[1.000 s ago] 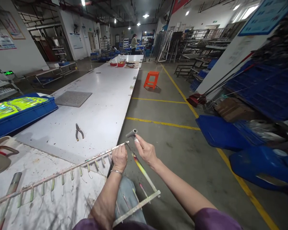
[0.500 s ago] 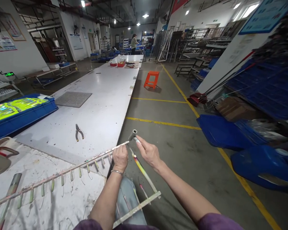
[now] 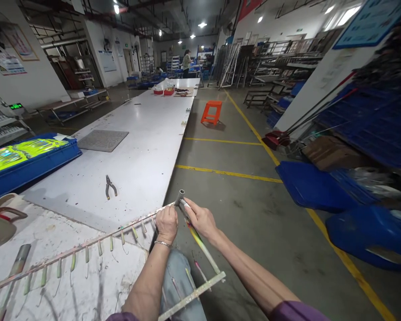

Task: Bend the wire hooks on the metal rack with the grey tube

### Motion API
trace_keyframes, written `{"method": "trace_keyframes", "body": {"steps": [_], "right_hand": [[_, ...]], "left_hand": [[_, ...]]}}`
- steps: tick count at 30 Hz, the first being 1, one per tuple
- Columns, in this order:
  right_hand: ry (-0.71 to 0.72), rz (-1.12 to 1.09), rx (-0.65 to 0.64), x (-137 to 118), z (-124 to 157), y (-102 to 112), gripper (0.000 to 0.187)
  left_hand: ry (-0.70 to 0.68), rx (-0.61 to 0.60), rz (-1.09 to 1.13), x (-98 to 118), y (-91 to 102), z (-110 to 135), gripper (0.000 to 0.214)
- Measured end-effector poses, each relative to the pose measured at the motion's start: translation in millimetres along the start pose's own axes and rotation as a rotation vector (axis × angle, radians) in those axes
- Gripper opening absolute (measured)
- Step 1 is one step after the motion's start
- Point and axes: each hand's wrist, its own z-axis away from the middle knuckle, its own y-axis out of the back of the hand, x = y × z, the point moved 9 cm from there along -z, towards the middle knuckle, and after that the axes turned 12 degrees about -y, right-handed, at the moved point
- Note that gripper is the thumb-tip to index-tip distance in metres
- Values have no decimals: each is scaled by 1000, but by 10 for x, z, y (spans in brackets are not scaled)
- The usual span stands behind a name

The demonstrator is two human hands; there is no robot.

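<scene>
My left hand (image 3: 167,224) is closed in a fist around the far end of a long thin strip (image 3: 90,243). Small green-grey pieces with thin wire hooks hang in a row from that strip. My right hand (image 3: 202,220) is closed on a short grey metal tube (image 3: 180,196), whose hollow end points up right beside the strip's end. Below the right hand slants a rod (image 3: 205,252) smeared with yellow-green paint. Its lower end meets a second bar (image 3: 194,296), which carries several thin pieces above my leg. My fingers hide how tube and strip touch.
Pliers (image 3: 110,186) and a grey mat (image 3: 103,140) lie on the long white table (image 3: 143,156). At left stand a blue crate (image 3: 36,162) and a jug (image 3: 2,227). An orange stool (image 3: 211,112), blue containers (image 3: 370,240) and a distant person (image 3: 186,62) are beyond.
My right hand has moved left and slightly down, bringing the metal tube closer against my left hand and the strip's end. The left hand keeps its grip.
</scene>
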Motion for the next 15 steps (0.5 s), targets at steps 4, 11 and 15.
{"method": "trace_keyframes", "body": {"steps": [4, 11, 15], "right_hand": [[-87, -100, 95, 109, -19, 147, 52], [-19, 136, 73, 93, -43, 84, 45], [17, 48, 217, 70, -24, 232, 49]], "left_hand": [[24, -5, 11, 17, -26, -15, 21], [22, -47, -26, 52, -61, -42, 21], [-12, -52, -22, 71, -66, -36, 21]]}}
